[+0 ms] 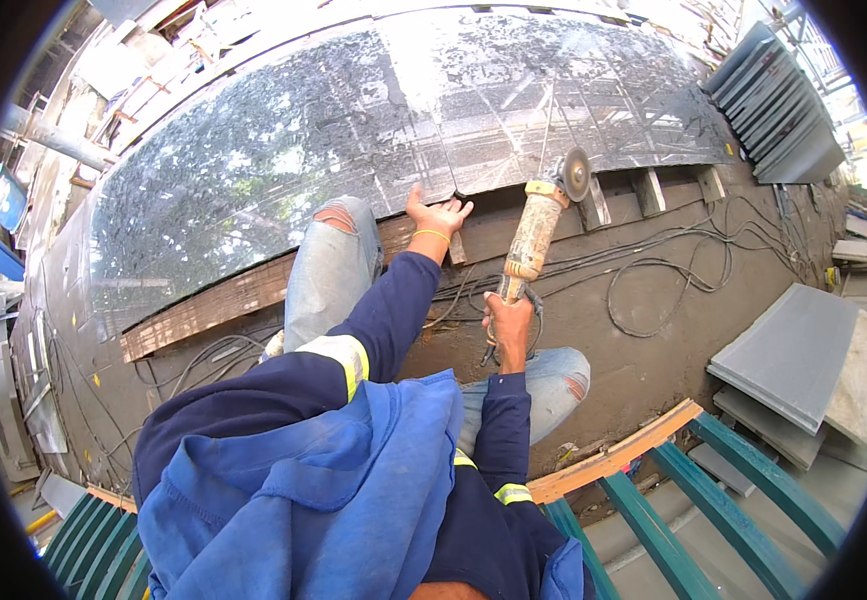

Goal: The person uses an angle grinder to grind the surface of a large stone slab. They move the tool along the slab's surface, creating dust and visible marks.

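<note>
My right hand point(510, 322) is wrapped round the rear handle of an angle grinder point(532, 235). The grinder is worn and dusty yellowish, and its round disc point(576, 174) points away from me, over the near edge of a large dark glossy sheet point(284, 160). Palm up at that same edge, my left hand point(438, 216) has its fingers spread. Right at its fingertips sits a small black piece point(461, 197); whether they touch it I cannot tell. A yellow band circles my left wrist.
Wooden supports point(596, 205) hold the sheet above brown ground. Black cables point(654, 320) trail across the ground at right. Grey panels point(789, 345) lie at the right, and stacked slabs point(779, 110) lean at the far right. A green slatted wooden frame point(674, 480) stands close behind me.
</note>
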`<action>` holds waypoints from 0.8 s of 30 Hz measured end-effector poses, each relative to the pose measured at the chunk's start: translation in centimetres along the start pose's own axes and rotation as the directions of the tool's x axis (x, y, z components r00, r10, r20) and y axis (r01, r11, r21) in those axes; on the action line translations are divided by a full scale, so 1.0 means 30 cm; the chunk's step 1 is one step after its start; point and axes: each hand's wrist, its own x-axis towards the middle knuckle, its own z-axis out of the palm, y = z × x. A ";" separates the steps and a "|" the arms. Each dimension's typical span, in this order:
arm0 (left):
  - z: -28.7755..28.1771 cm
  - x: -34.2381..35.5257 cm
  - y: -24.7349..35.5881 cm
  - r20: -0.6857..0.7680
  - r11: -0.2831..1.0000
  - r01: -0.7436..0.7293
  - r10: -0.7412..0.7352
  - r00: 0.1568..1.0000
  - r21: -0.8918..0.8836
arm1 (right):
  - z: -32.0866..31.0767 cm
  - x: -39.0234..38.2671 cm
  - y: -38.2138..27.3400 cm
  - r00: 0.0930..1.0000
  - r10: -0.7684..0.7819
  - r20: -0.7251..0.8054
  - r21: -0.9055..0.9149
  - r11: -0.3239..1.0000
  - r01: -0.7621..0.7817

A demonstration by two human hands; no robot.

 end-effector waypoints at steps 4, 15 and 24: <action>0.007 0.030 -0.027 -0.051 0.997 -0.048 0.050 0.997 0.057 | 0.010 -0.011 -0.007 0.999 -0.041 0.003 0.017 0.999 0.041; -0.108 0.004 -0.131 -0.119 0.778 0.093 -0.024 0.993 0.622 | -0.005 0.000 0.013 0.999 0.018 -0.037 -0.015 1.000 -0.018; -0.097 0.066 -0.091 -0.003 0.807 0.046 -0.055 0.998 0.589 | -0.014 0.036 -0.005 0.996 -0.005 -0.090 -0.047 0.999 0.001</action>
